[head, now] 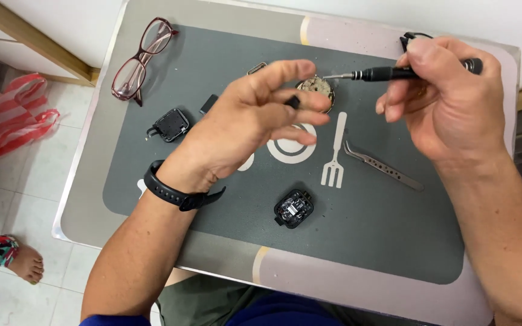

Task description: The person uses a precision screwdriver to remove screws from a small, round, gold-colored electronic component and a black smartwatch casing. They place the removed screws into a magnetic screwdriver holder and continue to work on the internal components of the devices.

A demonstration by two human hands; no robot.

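Right hand (448, 99), upper right of frame: fingers curled shut round a thin black screwdriver (394, 73), its metal tip pointing left at a small round metal part (318, 89) near top centre. Left hand (246, 124), centre: fingers half open & spread, a tiny black bit (294, 102) pinched at the fingertips, just beside the round part. Black band (173, 192) on the left wrist.

Under the hands: dark grey mat (382, 241) w/ a white fork & plate picture, lying on a grey desk (86, 205). On the mat: metal tweezers (382, 166) right of centre, a black square case (293, 208) low centre, another black case (170, 125) at left. Red-rim glasses (141, 57) upper left, partly on the mat.

Room: white tile floor (7, 193) at left, a red & white bag (10, 118) on it, someone's bare foot (26, 264) lower left. White wall along the top.
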